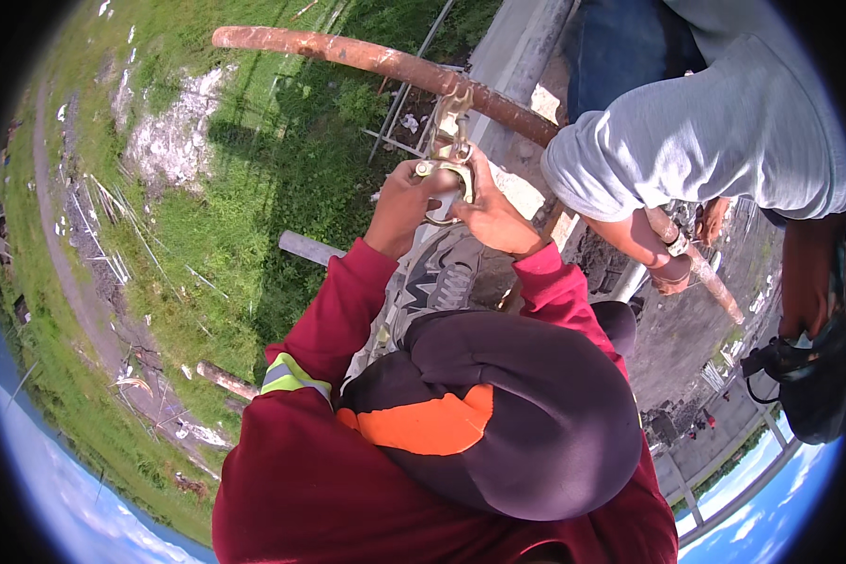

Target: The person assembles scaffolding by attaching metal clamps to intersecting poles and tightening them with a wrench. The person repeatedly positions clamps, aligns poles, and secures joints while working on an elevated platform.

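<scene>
Both of my hands, in maroon sleeves, are on a metal scaffold clamp (453,122) that hangs from a long rusty pipe (385,62). The clamp's upper part sits against the pipe, and its lower jaw (464,175) curves open between my hands. My left hand (402,209) pinches the jaw from the left, its fingers closed on the metal. On the other side, my right hand (494,214) grips the jaw, with a finger raised along the clamp. A grey-and-black shoe (442,280) stands just below my hands.
At right, a co-worker in a grey shirt (696,141) leans in, a hand (670,274) at another rusty pipe (714,282). Grassy ground (301,122) lies far below on the left. A grey pipe end (308,247) juts out. A dark cap (536,423) fills the lower middle.
</scene>
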A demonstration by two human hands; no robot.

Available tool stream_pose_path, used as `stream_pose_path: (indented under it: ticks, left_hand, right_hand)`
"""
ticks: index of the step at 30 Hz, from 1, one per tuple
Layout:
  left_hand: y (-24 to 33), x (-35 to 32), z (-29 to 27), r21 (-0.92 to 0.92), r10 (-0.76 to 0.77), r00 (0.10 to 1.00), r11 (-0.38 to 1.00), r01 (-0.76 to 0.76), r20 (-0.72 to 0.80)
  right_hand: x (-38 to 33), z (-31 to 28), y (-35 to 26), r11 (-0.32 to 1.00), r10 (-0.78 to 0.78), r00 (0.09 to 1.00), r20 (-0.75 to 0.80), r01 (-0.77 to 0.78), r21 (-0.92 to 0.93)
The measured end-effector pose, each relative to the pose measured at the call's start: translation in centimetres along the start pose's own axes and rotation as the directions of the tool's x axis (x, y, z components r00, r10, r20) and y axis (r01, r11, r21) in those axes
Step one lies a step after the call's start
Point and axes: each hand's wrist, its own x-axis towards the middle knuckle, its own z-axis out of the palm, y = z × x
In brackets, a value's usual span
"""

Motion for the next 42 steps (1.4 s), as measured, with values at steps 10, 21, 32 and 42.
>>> stream_pose_path:
  ticks: [10, 21, 32, 42]
  left_hand:
    - [-1.1, -1.1, 0.7, 0.505, 0.627, 0.777, 0.652, -0.565, 0.06]
    - [-4.2, 5.2, -0.8, 0.668, 0.662, 0.514, 0.027, -0.743, 0.545]
    - [-2.5, 10.1, 1.3, 0.025, 0.201, 0.89, 0.972, -0.232, 0.408]
    - [-0.4, 10.1, 1.4, 0.091, 0.516, 0.651, 0.741, -0.665, 0.557]
  right_hand:
    - [-0.6, -0.1, 4.3, 0.964, -0.244, 0.957, -0.156, 0.221, -0.147]
    - [0.0, -5.5, 6.0, 0.454, -0.719, 0.685, -0.117, 0.335, -0.825]
    - [0.7, -8.3, 7.7, 0.374, -0.632, 0.774, -0.039, 0.261, -0.89]
    - [-0.4, -6.4, 8.6, 0.754, -0.507, 0.657, -0.559, 0.024, -0.656]
